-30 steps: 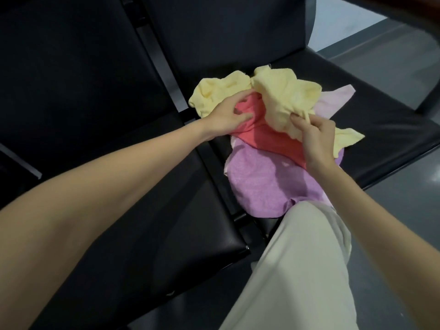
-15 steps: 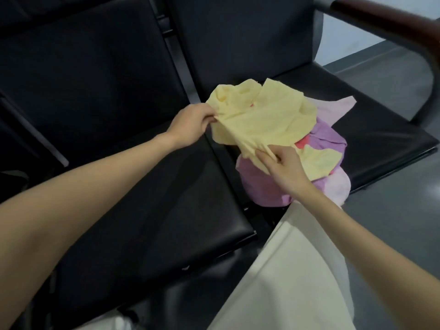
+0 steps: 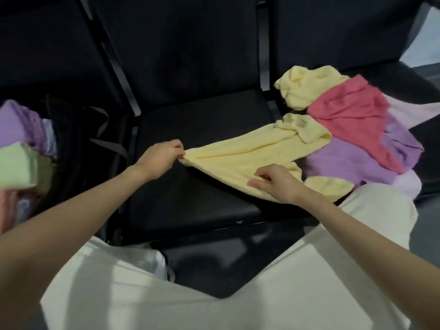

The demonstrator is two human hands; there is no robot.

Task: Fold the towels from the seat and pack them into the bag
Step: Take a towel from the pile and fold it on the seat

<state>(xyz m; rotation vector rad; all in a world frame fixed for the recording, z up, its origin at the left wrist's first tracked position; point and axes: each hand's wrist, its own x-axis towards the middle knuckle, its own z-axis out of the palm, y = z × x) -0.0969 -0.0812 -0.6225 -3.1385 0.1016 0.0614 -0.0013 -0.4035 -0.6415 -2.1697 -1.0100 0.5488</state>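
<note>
A pale yellow towel stretches across the middle black seat. My left hand pinches its left corner. My right hand pinches its near edge. On the right seat lies a heap: a second yellow towel, a red towel, a purple towel and a pale pink one. At the far left a dark bag holds folded purple and green towels.
Black seat backs rise behind the seats. My legs in light trousers fill the bottom of the view, close to the seat's front edge. A grey strap of the bag lies beside the middle seat.
The yellow towel has come off the heap leftward onto the middle seat, with both hands holding it. The view has swung left, bringing the bag into sight.
</note>
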